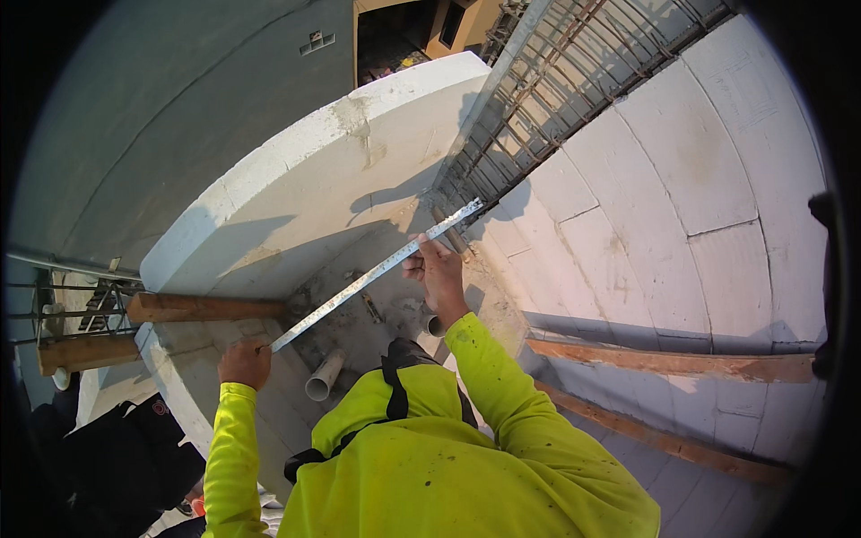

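Note:
A long, narrow metal strip (363, 281), pale and speckled with what looks like mortar, slants up and to the right in front of me. My left hand (245, 362) is closed in a fist around its lower end, beside the top of a low white block wall (175, 345). Farther along, near its upper end, my right hand (439, 276) pinches the strip between thumb and fingers. The strip's far tip lies past my right hand, by the foot of the rebar column cage (547, 90). Whether it touches anything there I cannot tell.
A curved-looking white block wall (359, 134) rises ahead, and another block wall (628, 215) stands at right. Wooden beams (206, 308) stick out at left, with wooden planks (673, 360) along the right wall. Pipe stubs (325, 377) rise from the dusty floor below.

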